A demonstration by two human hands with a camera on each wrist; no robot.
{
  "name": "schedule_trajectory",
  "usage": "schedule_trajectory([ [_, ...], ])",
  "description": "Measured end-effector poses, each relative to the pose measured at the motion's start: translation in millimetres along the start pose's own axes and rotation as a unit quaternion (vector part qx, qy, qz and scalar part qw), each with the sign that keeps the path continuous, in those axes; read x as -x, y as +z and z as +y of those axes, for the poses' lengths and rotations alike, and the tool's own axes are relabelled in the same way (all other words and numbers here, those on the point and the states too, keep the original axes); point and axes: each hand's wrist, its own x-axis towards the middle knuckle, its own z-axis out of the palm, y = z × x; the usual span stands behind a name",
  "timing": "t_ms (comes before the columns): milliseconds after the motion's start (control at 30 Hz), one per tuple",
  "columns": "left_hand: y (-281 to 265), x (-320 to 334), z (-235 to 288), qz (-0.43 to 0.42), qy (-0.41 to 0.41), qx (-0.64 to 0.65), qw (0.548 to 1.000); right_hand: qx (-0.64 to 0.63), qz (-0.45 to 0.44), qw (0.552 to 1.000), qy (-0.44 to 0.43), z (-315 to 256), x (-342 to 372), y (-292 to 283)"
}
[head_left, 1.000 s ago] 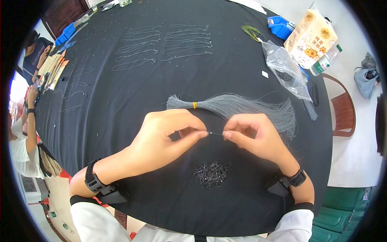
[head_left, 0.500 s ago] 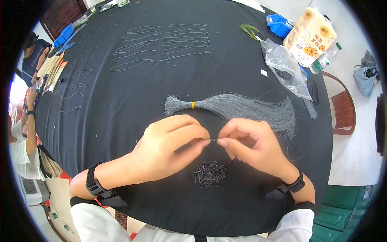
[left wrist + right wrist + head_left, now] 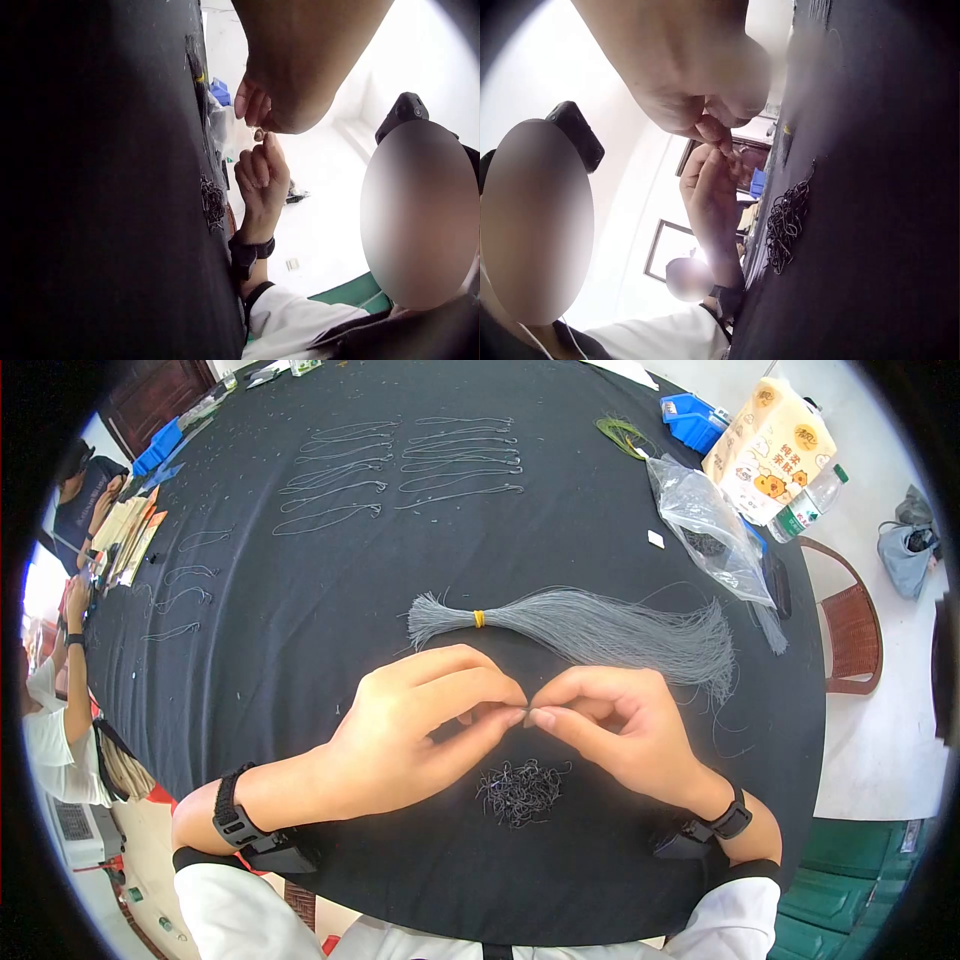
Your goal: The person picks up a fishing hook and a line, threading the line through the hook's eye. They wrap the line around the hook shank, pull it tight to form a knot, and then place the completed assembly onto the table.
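In the head view my left hand (image 3: pixel 425 710) and right hand (image 3: pixel 625 730) meet fingertip to fingertip over the table. Between thumbs and forefingers they pinch a small dark fishing hook, almost wholly hidden by the fingers. Just below the hands lies a loose pile of black fishing hooks (image 3: pixel 523 793), also seen in the right wrist view beside the hands. Beyond the hands, a bundle of grey line (image 3: pixel 590 622) is bound with a yellow band (image 3: pixel 479 619) near its left end.
Rows of looped grey lines (image 3: pixel 340 482) lie farther back on the black tablecloth (image 3: pixel 300 600). At right are a plastic bag (image 3: pixel 700 525), a tissue pack (image 3: pixel 770 450), a water bottle (image 3: pixel 808 505) and a blue bin (image 3: pixel 692 425). Other people sit at the left edge.
A second ago the fingertips stood apart with the thin dark piece showing between them. The right hand has moved left and slightly down until the fingertips met.
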Motion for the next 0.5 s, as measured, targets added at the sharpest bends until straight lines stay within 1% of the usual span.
schedule_trajectory([
  [100,4.1,-0.5,0.1,0.024,0.015,-0.006,1.0,0.02,-0.002,0.999,-0.032,4.3,0.1,0.2],
  [233,0.5,-0.7,-0.5,0.004,0.022,-0.021,1.0,0.057,0.005,0.996,-0.071,3.4,-0.1,-1.9],
  [333,0.1,-1.4,-0.4,0.007,0.015,-0.018,1.0,0.113,0.03,0.99,-0.076,-3.9,1.3,-6.6],
  [400,0.4,-1.2,-0.4,0.009,0.009,-0.011,1.0,0.1,0.038,0.991,-0.083,-3.8,0.9,-5.4],
  [500,1.1,-1.2,-0.9,0.009,0.033,-0.031,0.999,0.114,0.039,0.989,-0.091,-2.2,1.1,-3.9],
])
